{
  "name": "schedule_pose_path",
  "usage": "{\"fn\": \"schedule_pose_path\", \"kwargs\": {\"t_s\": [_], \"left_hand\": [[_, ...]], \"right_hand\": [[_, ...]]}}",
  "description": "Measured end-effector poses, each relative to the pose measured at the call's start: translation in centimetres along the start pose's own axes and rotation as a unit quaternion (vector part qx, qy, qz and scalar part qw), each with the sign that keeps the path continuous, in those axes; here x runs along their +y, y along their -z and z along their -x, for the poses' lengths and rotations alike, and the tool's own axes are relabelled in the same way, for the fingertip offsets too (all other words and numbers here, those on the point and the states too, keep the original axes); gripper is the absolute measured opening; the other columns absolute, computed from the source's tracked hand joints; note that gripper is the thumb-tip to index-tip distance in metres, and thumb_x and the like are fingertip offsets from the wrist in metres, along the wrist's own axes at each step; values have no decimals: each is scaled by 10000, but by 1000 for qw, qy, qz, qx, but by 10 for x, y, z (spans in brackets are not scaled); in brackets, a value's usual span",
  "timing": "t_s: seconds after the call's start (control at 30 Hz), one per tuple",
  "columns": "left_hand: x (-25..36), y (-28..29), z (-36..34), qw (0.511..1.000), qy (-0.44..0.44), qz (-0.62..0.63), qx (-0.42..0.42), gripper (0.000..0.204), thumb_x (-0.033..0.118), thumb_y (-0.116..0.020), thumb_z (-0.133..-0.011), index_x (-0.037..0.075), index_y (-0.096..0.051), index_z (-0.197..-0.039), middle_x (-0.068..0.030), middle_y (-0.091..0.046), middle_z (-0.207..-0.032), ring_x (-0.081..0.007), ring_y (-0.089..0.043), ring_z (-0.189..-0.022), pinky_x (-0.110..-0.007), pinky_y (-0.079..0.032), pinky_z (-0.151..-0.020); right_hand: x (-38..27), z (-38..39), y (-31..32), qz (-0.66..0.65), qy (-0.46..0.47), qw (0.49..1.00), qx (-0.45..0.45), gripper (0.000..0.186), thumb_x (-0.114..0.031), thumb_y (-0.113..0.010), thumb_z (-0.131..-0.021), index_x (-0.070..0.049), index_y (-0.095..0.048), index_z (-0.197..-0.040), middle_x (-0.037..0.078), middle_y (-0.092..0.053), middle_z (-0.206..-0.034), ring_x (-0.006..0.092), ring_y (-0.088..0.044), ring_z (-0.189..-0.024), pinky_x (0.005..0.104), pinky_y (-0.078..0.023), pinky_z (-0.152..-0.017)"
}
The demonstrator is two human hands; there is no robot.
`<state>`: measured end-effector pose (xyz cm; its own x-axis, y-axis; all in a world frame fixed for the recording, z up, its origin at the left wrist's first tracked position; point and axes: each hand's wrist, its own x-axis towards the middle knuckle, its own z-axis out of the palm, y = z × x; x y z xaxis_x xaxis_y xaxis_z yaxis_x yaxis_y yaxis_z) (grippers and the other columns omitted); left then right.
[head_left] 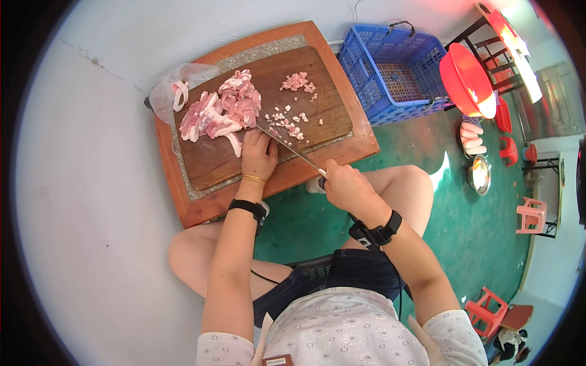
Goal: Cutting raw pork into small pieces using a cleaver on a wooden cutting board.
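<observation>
A dark wooden cutting board [210,171] lies on a low wooden table. On its left half sits a pile of raw pink and white meat [223,107]. My left hand [259,155] is at the board's near edge, fingers curled and pressed down beside the blade; what lies under the fingertips is hidden. My right hand [351,189] grips the handle of a kitchen knife [293,150], whose blade slants up and left to my left fingertips. Small diced bits of meat [289,125] lie just beyond the blade, and a heap of diced meat [297,82] sits farther back.
A clear plastic bag [165,100] rests at the table's left corner against the wall. Right of the table stands a blue plastic crate [397,73]. A red basin [467,79], a metal bowl [480,175] and pink stools [531,215] are farther right. My knees flank the table's near side.
</observation>
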<state>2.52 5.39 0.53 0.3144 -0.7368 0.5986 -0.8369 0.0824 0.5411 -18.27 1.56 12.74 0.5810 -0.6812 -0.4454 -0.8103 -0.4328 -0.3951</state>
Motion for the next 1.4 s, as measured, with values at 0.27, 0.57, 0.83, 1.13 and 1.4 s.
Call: {"fn": "schedule_pose_path", "kwargs": {"t_s": [0.27, 0.57, 0.83, 1.13, 1.4], "left_hand": [[0, -3, -1, 999, -17, -31, -16, 183, -32, -616, -668, 4, -609, -848, -149, -570, -874, -348, -537, -889, -423, -473, -771], [-3, -3, 2, 999, -17, -43, -21, 179, -30, -619, -681, 4, -616, -857, -145, -578, -882, -343, -541, -891, -414, -472, -767], [6, 2, -4, 999, 36, 39, 6, 101, -2, -622, -762, 18, -602, -859, -124, -610, -885, -311, -558, -856, -390, -458, -765], [3, 3, 1, 1000, 6, 18, 18, 138, -5, -634, -742, 19, -625, -878, -125, -610, -905, -320, -561, -858, -394, -459, -763], [0, -1, 1, 1000, -8, -19, -12, 136, -21, -622, -703, 9, -613, -836, -131, -581, -882, -335, -540, -849, -408, -468, -739]], "right_hand": [[2, -16, -12, -17, 36, 999, 12, 120, -65, -522, -836, 32, -508, -904, 270, -639, -800, 437, -639, -803, 510, -507, -716], [-5, -24, -20, -37, 17, 999, 13, 136, -50, -523, -826, 32, -508, -934, 281, -637, -865, 441, -632, -852, 510, -505, -739], [18, -2, -10, -81, -30, 996, 37, 157, -102, -565, -837, 31, -491, -879, 303, -605, -800, 478, -586, -817, 530, -468, -711], [7, 1, -5, -17, 17, 1000, 3, 170, -123, -560, -850, 32, -508, -899, 263, -635, -791, 423, -632, -801, 505, -501, -707], [2, -7, -9, -17, 31, 999, 11, 129, -76, -523, -845, 42, -508, -893, 277, -632, -776, 436, -635, -789, 507, -506, -705]]}}
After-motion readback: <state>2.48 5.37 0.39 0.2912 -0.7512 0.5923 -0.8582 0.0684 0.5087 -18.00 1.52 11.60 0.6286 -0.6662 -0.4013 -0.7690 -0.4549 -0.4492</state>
